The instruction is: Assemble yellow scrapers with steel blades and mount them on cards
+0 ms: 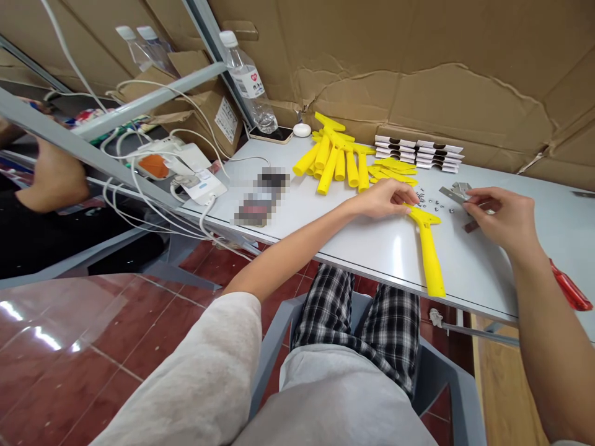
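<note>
My left hand (pixel 388 197) has its fingers closed on the left end of the head of a yellow T-shaped scraper handle (pixel 432 263). The handle's grip points toward me and reaches over the table's front edge. To the right, the fingers of my right hand (pixel 506 217) are pinched at a thin metal blade (pixel 452 196); part of it is hidden by the fingers. More small metal plates (pixel 461 187) lie just behind it. Loose screws (pixel 437 205) are scattered between my two hands.
Behind my left hand are a pile of yellow handles (pixel 332 155) and flat yellow pieces (pixel 395 170). Stacked white-edged strips (pixel 416 153) stand by the cardboard wall. A water bottle (pixel 253 87), a power strip (pixel 195 176) with cables, and a red-handled tool (pixel 571 288) flank the workspace.
</note>
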The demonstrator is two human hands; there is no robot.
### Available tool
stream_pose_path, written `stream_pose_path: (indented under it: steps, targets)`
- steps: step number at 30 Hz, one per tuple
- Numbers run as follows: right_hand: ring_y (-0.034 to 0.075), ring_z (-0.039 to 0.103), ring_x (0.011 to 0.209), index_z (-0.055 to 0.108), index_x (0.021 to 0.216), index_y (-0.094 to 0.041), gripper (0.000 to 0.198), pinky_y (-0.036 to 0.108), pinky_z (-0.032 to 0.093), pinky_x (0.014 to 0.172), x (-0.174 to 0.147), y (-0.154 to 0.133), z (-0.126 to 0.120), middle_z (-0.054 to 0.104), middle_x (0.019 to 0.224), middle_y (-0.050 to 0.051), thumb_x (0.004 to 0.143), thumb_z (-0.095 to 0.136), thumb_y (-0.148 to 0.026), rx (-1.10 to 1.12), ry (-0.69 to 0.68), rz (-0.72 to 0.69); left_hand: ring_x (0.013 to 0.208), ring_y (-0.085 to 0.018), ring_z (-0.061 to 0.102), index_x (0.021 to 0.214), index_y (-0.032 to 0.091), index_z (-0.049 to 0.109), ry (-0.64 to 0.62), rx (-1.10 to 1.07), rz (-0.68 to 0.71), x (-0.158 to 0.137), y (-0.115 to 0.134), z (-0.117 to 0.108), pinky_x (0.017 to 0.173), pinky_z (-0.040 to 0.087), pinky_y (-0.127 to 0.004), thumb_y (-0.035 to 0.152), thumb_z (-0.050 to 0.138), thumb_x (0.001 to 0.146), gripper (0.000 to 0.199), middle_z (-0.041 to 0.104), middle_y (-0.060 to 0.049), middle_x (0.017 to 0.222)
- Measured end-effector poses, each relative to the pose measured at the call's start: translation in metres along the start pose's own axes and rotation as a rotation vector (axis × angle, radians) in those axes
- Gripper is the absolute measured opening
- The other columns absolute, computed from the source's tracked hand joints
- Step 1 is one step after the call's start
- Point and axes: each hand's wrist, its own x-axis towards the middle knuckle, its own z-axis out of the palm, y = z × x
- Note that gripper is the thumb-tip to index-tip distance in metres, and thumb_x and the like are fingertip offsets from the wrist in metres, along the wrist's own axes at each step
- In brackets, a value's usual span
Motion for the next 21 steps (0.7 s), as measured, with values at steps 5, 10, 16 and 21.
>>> stream_pose_path:
  steps: [5, 10, 16, 21]
  targets:
    - [0.019, 0.076, 0.090, 0.087, 0.116, -0.016, 0.065, 0.039, 0.071, 0.090, -0.008, -0.027, 0.002, 0.081, 0.105, 0.010, 0.062, 0.099, -0.052, 0.337, 0.002, 0.116, 0.121, -0.022, 0.079, 0.114, 0.017, 0.078, 0.007, -0.098, 0.011, 0.002, -0.008, 0.000, 0.115, 0.062, -0.046, 0.017, 0.082, 0.093, 0.022, 0.083, -0.016, 0.130]
    - [0.021, 0.078, 0.089, 0.087, 0.106, -0.017, 0.072, 0.040, 0.072, 0.090, -0.011, -0.038, 0.008, 0.082, 0.103, 0.010, 0.051, 0.108, -0.058, 0.400, -0.065, 0.158, 0.118, -0.024, 0.079, 0.113, 0.017, 0.073, -0.002, -0.099, 0.045, 0.004, -0.016, -0.001, 0.113, 0.062, -0.048, 0.024, 0.084, 0.093, 0.024, 0.081, -0.017, 0.129]
    - [0.016, 0.072, 0.078, 0.087, 0.091, -0.021, 0.054, 0.030, 0.063, 0.072, -0.010, -0.030, 0.024, 0.080, 0.091, 0.007, 0.063, 0.103, -0.065, 0.381, -0.085, 0.047, 0.119, -0.025, 0.081, 0.123, 0.018, 0.071, 0.044, -0.142, 0.073, 0.006, -0.020, 0.003, 0.107, 0.065, -0.043, 0.023, 0.087, 0.091, 0.036, 0.083, -0.015, 0.124]
    - [0.015, 0.069, 0.076, 0.086, 0.091, -0.018, 0.053, 0.030, 0.060, 0.070, -0.011, -0.030, 0.030, 0.078, 0.088, 0.008, 0.068, 0.102, -0.064, 0.394, -0.093, 0.023, 0.104, -0.025, 0.082, 0.124, 0.019, 0.071, 0.113, -0.209, -0.012, 0.005, -0.019, 0.005, 0.098, 0.067, -0.043, 0.031, 0.088, 0.096, 0.035, 0.083, -0.012, 0.112]
